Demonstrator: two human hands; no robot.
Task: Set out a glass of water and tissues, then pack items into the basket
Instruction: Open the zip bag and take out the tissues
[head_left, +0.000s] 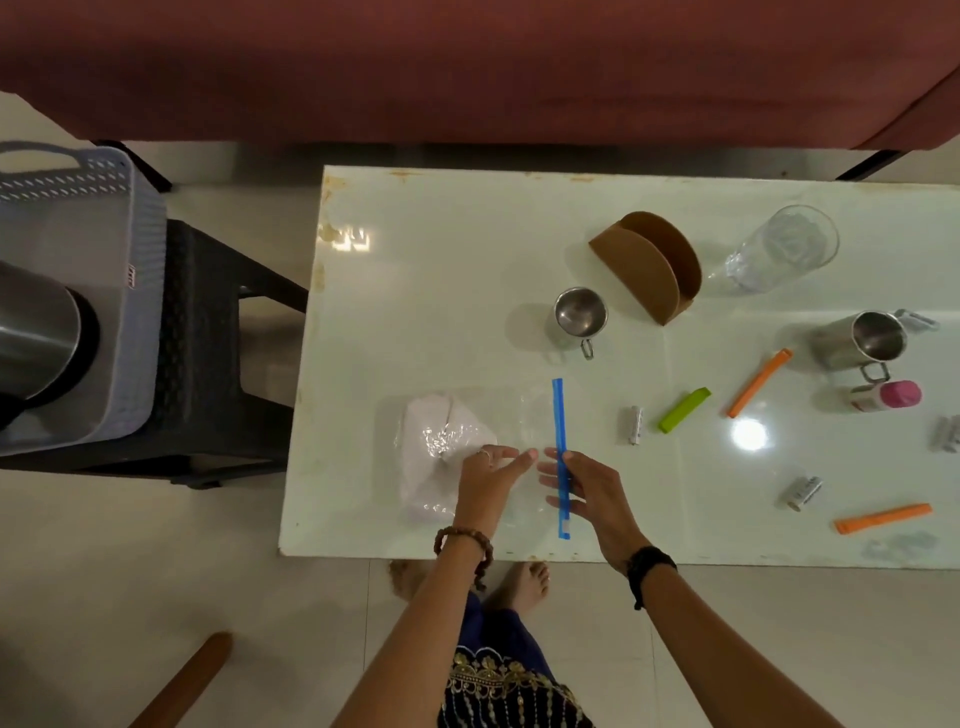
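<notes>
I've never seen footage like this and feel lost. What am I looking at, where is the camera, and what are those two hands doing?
There is no machine here: a person wears one camera on the head, looking down at their own arms. They stand at a white table. The left hand rests on a clear zip bag holding something white. The right hand pinches the bag's blue zip strip. Also on the table: an empty brown holder, a glass, two steel mugs, orange and green clips and small wrapped items. At left, a grey basket sits on a dark stool, with a steel vessel in it.
</notes>
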